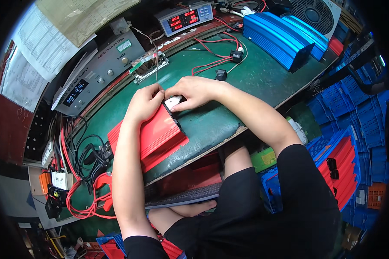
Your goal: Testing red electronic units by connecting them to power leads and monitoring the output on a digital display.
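A red ribbed metal box (153, 136) lies on the green bench mat (212, 125), its far end toward the instruments. My left hand (146, 102) rests on the box's far end with fingers curled. My right hand (193, 91) meets it there, fingers pinched on a small white piece (173, 102) at the box's end face. Whether the left hand also holds that piece is hidden.
Two blue ribbed boxes (281, 36) stand at the far right. A grey power supply (95, 75) and a meter with red digits (185, 18) line the back. Red and black cables (84, 172) crowd the left; red leads (216, 54) lie behind my hands. Blue crates (354, 116) fill the right.
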`<act>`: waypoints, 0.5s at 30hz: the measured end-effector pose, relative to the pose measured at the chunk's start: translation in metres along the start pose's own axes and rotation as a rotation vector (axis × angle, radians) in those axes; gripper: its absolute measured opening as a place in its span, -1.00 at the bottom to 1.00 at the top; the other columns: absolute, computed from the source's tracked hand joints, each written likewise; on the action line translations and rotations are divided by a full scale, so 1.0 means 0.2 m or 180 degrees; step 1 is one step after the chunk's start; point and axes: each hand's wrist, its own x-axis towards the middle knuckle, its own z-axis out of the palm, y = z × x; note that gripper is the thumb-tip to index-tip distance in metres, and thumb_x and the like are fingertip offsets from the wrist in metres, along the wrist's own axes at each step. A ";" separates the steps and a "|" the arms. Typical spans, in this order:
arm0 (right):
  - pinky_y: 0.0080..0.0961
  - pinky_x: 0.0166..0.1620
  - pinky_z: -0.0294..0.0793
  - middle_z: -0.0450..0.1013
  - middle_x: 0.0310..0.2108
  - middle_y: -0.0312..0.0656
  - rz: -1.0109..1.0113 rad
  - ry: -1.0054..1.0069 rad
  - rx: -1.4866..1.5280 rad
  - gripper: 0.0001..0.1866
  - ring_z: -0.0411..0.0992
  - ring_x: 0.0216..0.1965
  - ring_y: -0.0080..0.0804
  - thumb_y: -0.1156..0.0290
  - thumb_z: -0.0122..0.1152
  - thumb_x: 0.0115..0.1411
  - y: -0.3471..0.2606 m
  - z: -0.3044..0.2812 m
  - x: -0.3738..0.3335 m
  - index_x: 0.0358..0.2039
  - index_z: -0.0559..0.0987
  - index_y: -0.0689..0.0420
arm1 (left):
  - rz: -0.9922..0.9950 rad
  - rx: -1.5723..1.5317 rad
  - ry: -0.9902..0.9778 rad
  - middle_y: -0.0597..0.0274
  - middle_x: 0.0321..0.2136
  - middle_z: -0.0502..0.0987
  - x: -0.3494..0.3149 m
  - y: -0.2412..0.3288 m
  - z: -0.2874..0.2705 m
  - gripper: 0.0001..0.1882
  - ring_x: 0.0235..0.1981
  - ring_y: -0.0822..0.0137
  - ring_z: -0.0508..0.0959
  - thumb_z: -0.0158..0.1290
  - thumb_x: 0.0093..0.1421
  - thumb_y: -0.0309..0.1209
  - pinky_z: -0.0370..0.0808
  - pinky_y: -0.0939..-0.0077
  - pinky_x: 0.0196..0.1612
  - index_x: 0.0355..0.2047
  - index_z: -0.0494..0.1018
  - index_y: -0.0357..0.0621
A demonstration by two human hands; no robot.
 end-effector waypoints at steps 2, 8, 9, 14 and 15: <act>-0.19 -0.26 0.48 0.55 -0.40 0.05 -0.0009 0.0007 -0.0012 -0.55 0.53 -0.33 0.01 0.08 0.27 0.17 0.00 0.00 0.00 -0.13 0.57 0.22 | -0.0009 0.0009 0.0000 -0.13 -0.40 0.60 0.00 0.00 0.00 -0.69 -0.31 -0.06 0.61 0.00 0.23 -0.22 0.50 0.17 -0.21 -0.29 0.55 -0.24; -0.19 -0.27 0.48 0.55 -0.40 0.06 -0.0066 0.0040 -0.0012 -0.56 0.53 -0.33 0.03 0.10 0.28 0.17 0.00 0.00 0.00 -0.13 0.57 0.22 | -0.0003 0.0023 -0.0011 -0.13 -0.40 0.61 0.00 0.00 -0.01 -0.69 -0.31 -0.05 0.61 0.00 0.23 -0.22 0.50 0.17 -0.20 -0.29 0.56 -0.23; -0.18 -0.27 0.48 0.55 -0.40 0.06 -0.0048 0.0027 -0.0007 -0.56 0.53 -0.33 0.03 0.11 0.28 0.17 0.00 0.00 0.00 -0.13 0.57 0.22 | -0.0019 0.0037 -0.0021 -0.12 -0.40 0.61 0.00 0.00 -0.01 -0.69 -0.31 -0.05 0.61 0.00 0.23 -0.22 0.50 0.17 -0.20 -0.29 0.56 -0.23; -0.19 -0.28 0.48 0.55 -0.40 0.06 -0.0051 0.0043 -0.0006 -0.56 0.53 -0.34 0.03 0.10 0.29 0.17 0.00 0.00 0.00 -0.12 0.57 0.22 | -0.0011 0.0015 -0.0011 -0.11 -0.39 0.61 0.00 0.00 -0.01 -0.69 -0.30 -0.05 0.61 0.00 0.23 -0.22 0.50 0.17 -0.20 -0.29 0.56 -0.23; -0.19 -0.28 0.48 0.55 -0.40 0.06 -0.0030 0.0043 0.0029 -0.55 0.53 -0.34 0.02 0.10 0.29 0.17 0.00 0.00 0.00 -0.12 0.57 0.22 | -0.0022 0.0020 -0.0003 -0.11 -0.39 0.61 0.00 0.00 -0.01 -0.69 -0.30 -0.05 0.61 0.00 0.23 -0.22 0.50 0.18 -0.20 -0.29 0.56 -0.23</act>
